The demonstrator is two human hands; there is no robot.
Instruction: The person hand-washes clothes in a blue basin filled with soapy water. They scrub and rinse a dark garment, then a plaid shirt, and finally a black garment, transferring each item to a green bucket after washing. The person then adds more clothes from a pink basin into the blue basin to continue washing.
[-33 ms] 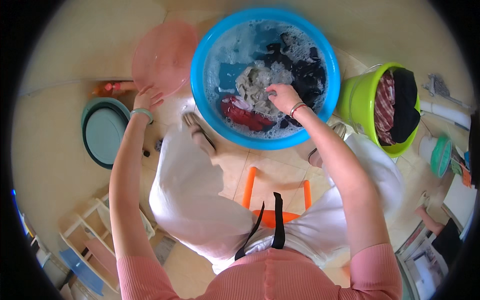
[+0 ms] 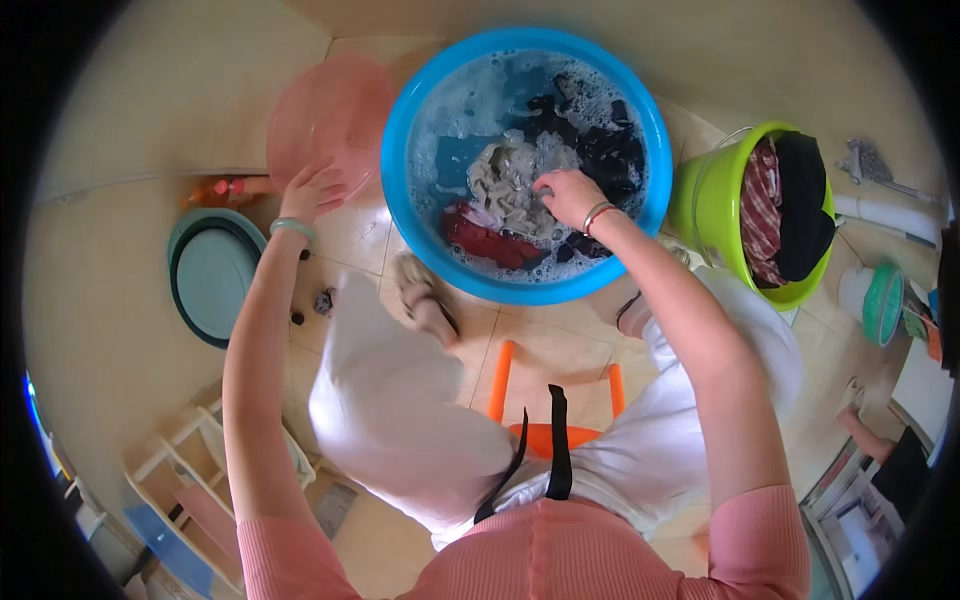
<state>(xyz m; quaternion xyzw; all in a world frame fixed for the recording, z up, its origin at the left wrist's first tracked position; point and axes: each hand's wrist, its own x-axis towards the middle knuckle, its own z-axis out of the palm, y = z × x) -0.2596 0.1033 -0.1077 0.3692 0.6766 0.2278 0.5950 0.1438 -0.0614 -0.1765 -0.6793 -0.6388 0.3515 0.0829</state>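
Observation:
A large blue tub (image 2: 395,215) stands in front of me, filled with sudsy water. In it float a light grey garment (image 2: 500,190), a dark red cloth (image 2: 485,238) and dark cloths (image 2: 612,155). My right hand (image 2: 572,197) is over the tub, its curled fingers closed on the edge of the grey garment; the fingertips are partly hidden. To the left, a translucent pink basin (image 2: 330,115) sits beside the tub. My left hand (image 2: 314,190) is at the basin's near edge, fingers stretched out and apart, holding nothing.
Right of the tub stands a lime-green bucket (image 2: 705,195) with a red patterned cloth (image 2: 762,215) and a black cloth (image 2: 803,205). A grey-green basin (image 2: 213,280) leans at the left wall. An orange stool (image 2: 540,440) is beneath me. A white rack (image 2: 185,470) is at lower left.
My left hand has shifted slightly right and up against the pink basin. My left foot and knee have moved a little to the right. The right hand stays at the grey garment.

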